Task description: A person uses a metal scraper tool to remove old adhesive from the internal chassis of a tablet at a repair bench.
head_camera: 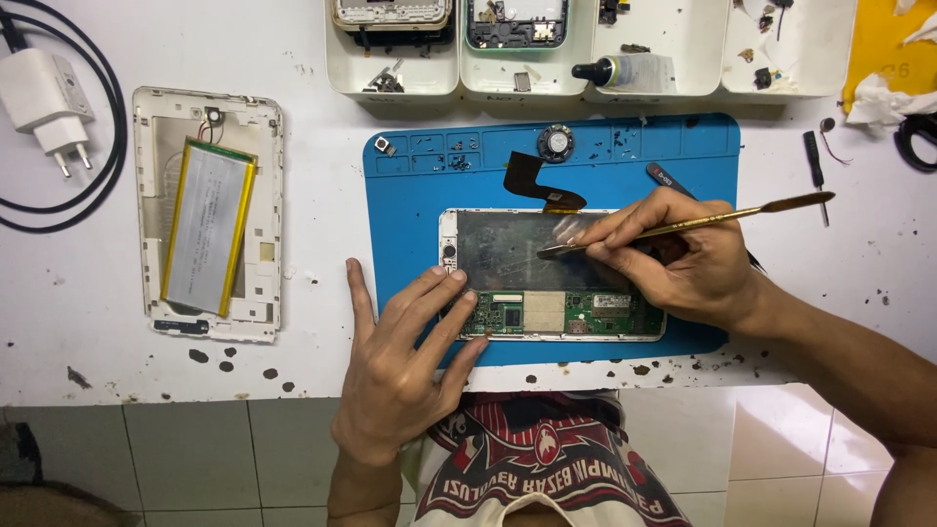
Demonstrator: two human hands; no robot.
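An opened tablet (508, 256) lies on a blue work mat (420, 195), its green circuit board (586, 314) exposed along the near side. My left hand (400, 361) rests flat with fingertips pressing the tablet's left lower edge. My right hand (673, 259) grips a thin brass spatula tool (742, 215), whose flat tip touches the shiny metal plate in the tablet's middle. A brown flex cable (537, 181) curls out from the tablet's top edge.
A white tablet back cover with a silver battery (208, 226) lies at the left. A white charger with black cable (44, 102) sits far left. White trays (390, 73) of parts line the back. A small screwdriver (813, 161) lies at the right. A round speaker (556, 142) sits on the mat.
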